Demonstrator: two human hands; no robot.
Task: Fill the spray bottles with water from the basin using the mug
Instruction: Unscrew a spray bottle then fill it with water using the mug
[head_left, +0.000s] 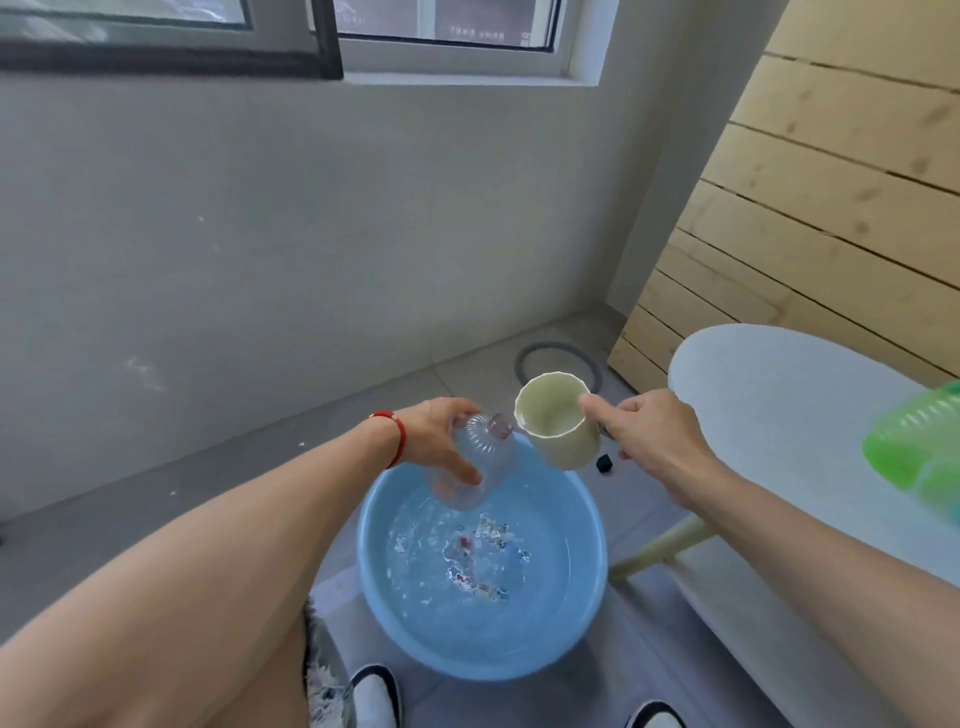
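Note:
A blue basin (582, 613) of water stands on the floor between my feet. Above its far rim my left hand (436, 439) grips a clear, ribbed spray bottle (485, 465) without its cap, tilted with the open neck toward the right. My right hand (644, 431) holds a cream mug (558, 428) by its handle, thumb on the rim. The mug is tipped toward the bottle, its lip touching or just beside the bottle's neck. Some water shows inside the mug.
A white round table (789, 415) stands on the right with a green spray bottle (914, 441) at its right edge. A grey hose ring (530, 353) and a small black object (604, 462) lie on the floor behind the basin. A wall and wooden panelling close off the back.

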